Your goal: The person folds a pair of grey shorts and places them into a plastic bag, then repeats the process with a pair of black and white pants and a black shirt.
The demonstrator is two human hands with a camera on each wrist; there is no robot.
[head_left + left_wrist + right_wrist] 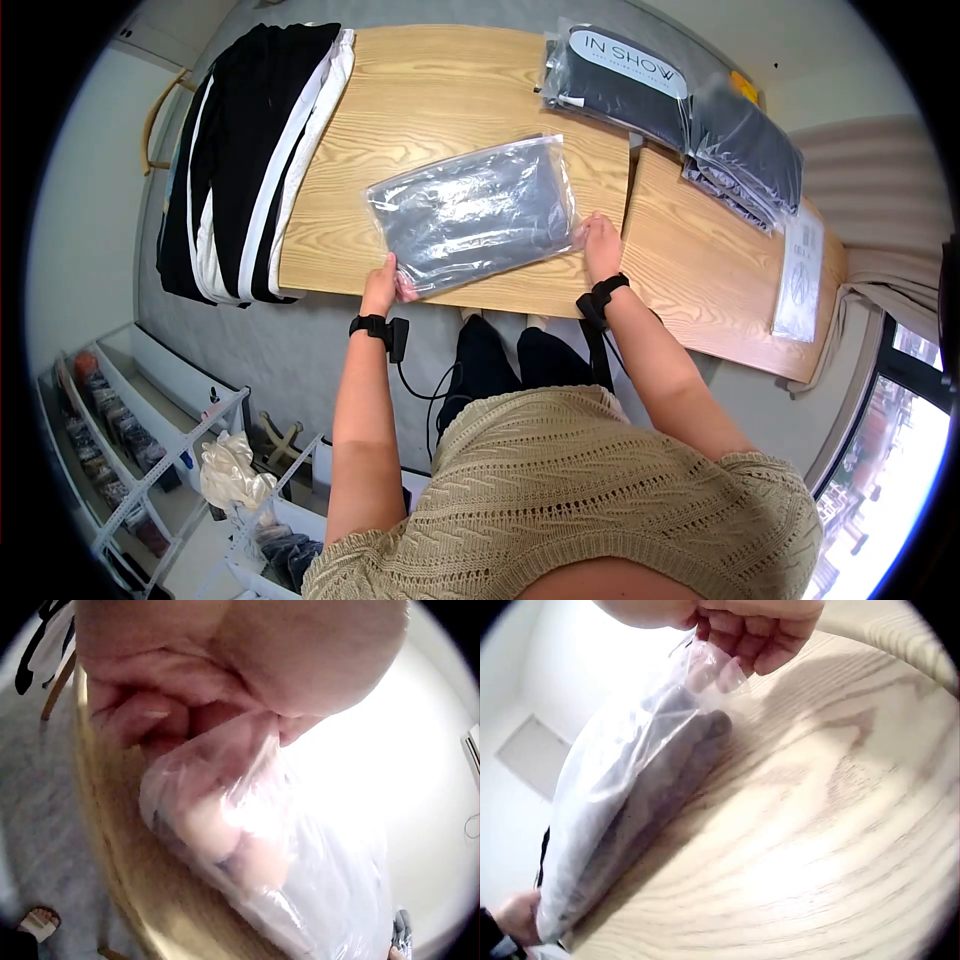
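A clear plastic bag (475,215) with a folded dark grey garment inside lies on the wooden table, near its front edge. My left hand (380,287) grips the bag's near left corner; in the left wrist view several fingers show through the clear film (247,772). At the near right corner, my right hand (601,246) pinches a loose flap of the plastic, and the right wrist view shows the fingers (784,645) curled at that flap. The garment's folded edge (660,780) shows through the plastic there.
Black and white garments (250,150) are heaped over the table's left end. Bagged dark clothes (625,85) stand at the back right, with another bagged stack (745,150) beside them. A flat clear bag (800,275) lies on the right table part. Storage bins (120,420) stand at lower left.
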